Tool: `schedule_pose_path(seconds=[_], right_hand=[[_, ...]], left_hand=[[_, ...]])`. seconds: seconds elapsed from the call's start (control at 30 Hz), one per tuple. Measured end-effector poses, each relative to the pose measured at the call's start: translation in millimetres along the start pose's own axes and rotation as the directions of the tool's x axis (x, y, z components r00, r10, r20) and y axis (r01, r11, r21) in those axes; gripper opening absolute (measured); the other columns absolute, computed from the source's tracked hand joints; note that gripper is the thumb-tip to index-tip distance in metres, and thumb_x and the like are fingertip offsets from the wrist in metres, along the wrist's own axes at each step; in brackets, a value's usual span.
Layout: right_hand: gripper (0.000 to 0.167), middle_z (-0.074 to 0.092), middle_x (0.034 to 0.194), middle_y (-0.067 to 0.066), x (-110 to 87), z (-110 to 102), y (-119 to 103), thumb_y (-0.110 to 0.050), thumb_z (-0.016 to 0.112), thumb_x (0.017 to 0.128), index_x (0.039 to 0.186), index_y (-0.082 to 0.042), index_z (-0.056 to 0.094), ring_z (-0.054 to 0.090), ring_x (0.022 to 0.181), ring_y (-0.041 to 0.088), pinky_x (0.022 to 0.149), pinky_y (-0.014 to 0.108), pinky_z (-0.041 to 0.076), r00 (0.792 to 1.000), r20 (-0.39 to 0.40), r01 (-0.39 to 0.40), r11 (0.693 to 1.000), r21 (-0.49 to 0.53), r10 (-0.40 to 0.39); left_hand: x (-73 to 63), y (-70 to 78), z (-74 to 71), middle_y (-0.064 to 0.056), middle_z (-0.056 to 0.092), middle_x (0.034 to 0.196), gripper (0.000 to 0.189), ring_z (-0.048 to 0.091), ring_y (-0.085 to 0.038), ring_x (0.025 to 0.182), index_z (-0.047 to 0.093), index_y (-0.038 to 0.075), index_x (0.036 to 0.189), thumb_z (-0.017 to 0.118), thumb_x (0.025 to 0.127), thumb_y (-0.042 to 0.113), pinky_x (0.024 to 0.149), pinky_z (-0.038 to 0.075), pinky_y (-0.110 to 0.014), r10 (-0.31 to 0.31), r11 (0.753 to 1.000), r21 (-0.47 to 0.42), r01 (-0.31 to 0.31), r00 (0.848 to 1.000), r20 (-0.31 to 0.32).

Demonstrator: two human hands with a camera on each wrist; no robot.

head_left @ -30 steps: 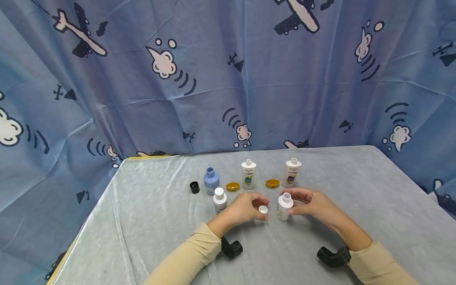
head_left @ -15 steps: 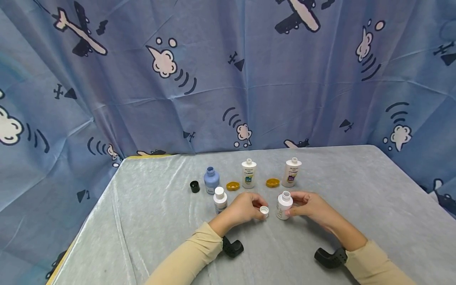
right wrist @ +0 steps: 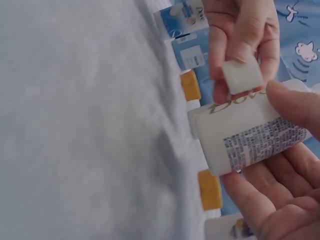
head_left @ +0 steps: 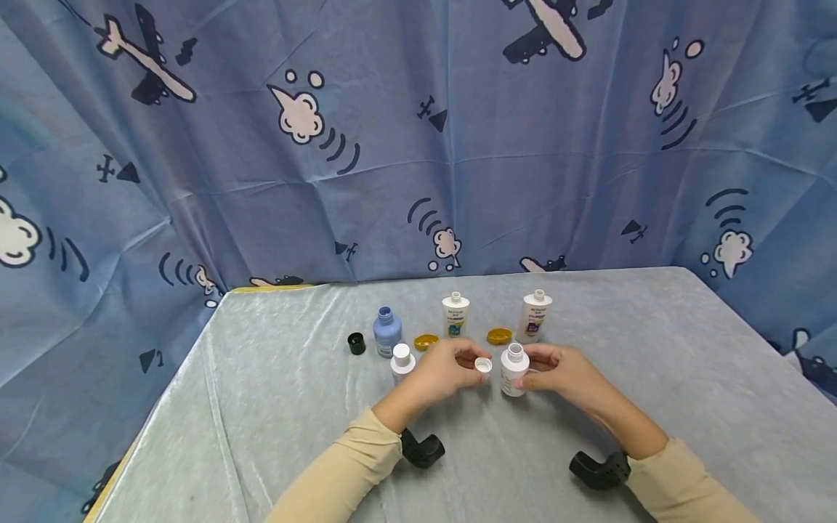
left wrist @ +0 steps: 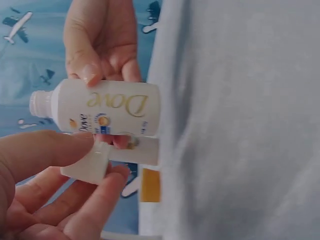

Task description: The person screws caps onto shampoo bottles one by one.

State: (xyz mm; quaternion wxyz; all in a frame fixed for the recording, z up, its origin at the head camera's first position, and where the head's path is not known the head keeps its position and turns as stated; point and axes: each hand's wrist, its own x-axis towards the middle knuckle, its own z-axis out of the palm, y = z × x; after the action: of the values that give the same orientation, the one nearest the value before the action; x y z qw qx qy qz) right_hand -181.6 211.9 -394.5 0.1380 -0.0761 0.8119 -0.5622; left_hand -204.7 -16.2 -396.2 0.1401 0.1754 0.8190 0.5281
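Observation:
Between thumb and fingers, my left hand (head_left: 446,369) pinches a small white bottle cap (head_left: 483,365), its hollow side facing up. Just to the right, my right hand (head_left: 564,372) grips a white Dove bottle (head_left: 513,378) upright by its side. The bottle's threaded neck (left wrist: 41,104) is bare in the left wrist view, and gold lettering runs along its body. A narrow gap parts cap and bottle in the head view. In the right wrist view, thumb and fingers hold the bottle from opposite sides, with a block of small print on its label.
Behind the hands stand two open white bottles, one left (head_left: 455,312) and one right (head_left: 535,317), with two yellow caps near them. An open blue bottle (head_left: 388,334), a black cap (head_left: 356,343) and a white-capped bottle (head_left: 402,361) are to the left. A grey cloth covers the table (head_left: 294,436).
My left hand has risen with the cap. My right hand has brought the white bottle slightly up and left, closer to the cap.

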Motion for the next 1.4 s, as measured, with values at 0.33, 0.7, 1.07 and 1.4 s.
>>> schedule_pose_path(seconds=[0.33,0.7,1.07,1.4], right_hand=[[0.064,0.065,0.130,0.019,-1.6,4,-20,-0.018,0.081,0.083,0.136,0.006,0.054,0.065,0.115,0.017,0.087,0.026,0.057,0.999,-0.006,0.047,0.999,0.013,-0.047],[0.059,0.066,0.127,0.015,-4.8,7,-38,-0.022,0.083,0.081,0.132,-0.002,0.061,0.063,0.107,0.010,0.083,0.029,0.056,0.996,-0.041,0.081,0.994,-0.066,-0.084],[0.058,0.062,0.132,0.019,-6.0,6,-47,-0.025,0.081,0.083,0.134,-0.004,0.061,0.061,0.118,0.032,0.081,0.031,0.057,0.994,-0.018,0.105,0.989,-0.107,-0.107],[0.053,0.064,0.130,0.020,-6.5,7,-47,-0.021,0.081,0.083,0.131,-0.005,0.064,0.066,0.104,0.026,0.075,0.028,0.058,0.987,-0.025,0.153,0.977,-0.151,-0.159]], left_hand=[[-9.5,23.8,-17.3,-0.008,0.074,0.107,0.030,0.069,-0.014,0.099,0.069,0.007,0.109,0.081,0.081,0.011,0.082,0.057,-0.024,0.006,0.994,-0.103,-0.019,0.992,-0.125],[-18.8,32.3,-33.1,-0.011,0.075,0.106,0.027,0.070,-0.010,0.094,0.073,0.004,0.108,0.081,0.083,0.012,0.082,0.058,-0.024,0.072,0.983,-0.154,-0.096,0.986,-0.151],[-27.0,34.0,-44.1,-0.005,0.073,0.118,0.032,0.069,-0.014,0.103,0.076,0.011,0.114,0.081,0.084,0.017,0.089,0.058,-0.028,0.078,0.988,-0.119,-0.096,0.986,-0.149],[-28.3,35.0,-47.1,-0.005,0.075,0.103,0.025,0.068,-0.006,0.088,0.072,0.007,0.102,0.083,0.082,0.019,0.082,0.057,-0.026,0.040,0.982,-0.175,-0.069,0.985,-0.166]])
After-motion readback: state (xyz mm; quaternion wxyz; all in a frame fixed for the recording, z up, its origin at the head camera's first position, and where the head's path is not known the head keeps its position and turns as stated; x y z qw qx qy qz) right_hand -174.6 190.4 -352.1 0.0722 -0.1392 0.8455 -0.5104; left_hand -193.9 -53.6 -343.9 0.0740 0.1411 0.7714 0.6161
